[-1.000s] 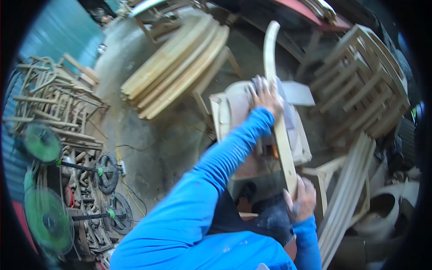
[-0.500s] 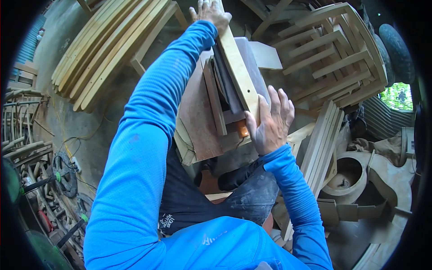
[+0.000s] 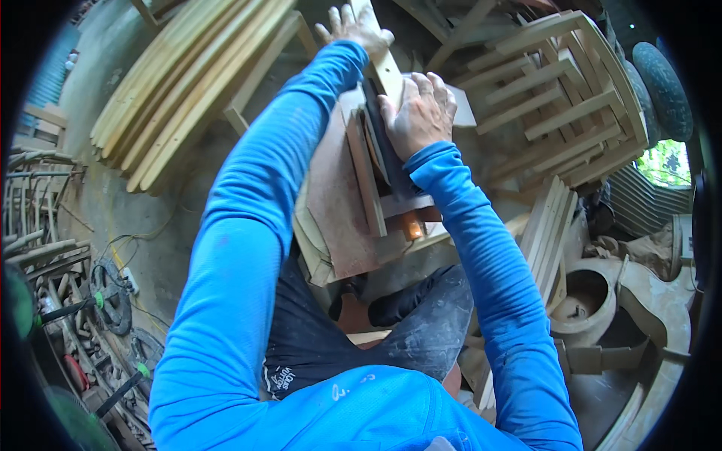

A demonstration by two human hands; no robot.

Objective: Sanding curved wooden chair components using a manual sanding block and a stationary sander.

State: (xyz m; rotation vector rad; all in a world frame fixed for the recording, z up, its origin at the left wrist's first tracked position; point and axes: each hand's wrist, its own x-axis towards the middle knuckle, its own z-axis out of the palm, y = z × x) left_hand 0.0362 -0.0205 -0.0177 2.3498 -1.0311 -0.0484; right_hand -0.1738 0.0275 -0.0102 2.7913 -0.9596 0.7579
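Note:
A pale wooden slat [image 3: 386, 74] with a hole in it runs away from me over a narrow dark bed [image 3: 387, 150] on a wooden bench [image 3: 335, 203]. My left hand [image 3: 355, 31] lies across its far part, fingers spread to the left and thumb to the right. Closer to me, my right hand [image 3: 418, 116] rests flat over the slat's near end, its fingers stretched forward and covering that end. An upright brown board [image 3: 364, 169] stands along the bed's left side. Below the bed's near end shows an orange part [image 3: 412, 225].
Curved slats [image 3: 195, 83] are stacked at the far left. Assembled wooden frames [image 3: 564, 98] stand at the far right, with straight strips [image 3: 547, 225] nearer. A round wooden tub shape [image 3: 583, 301] sits at right. Cables [image 3: 124, 240] and clamps [image 3: 113, 297] lie at left.
The slat has slid away from me along the bed. My right hand has moved forward and left with its near end; my left hand stays near the far part.

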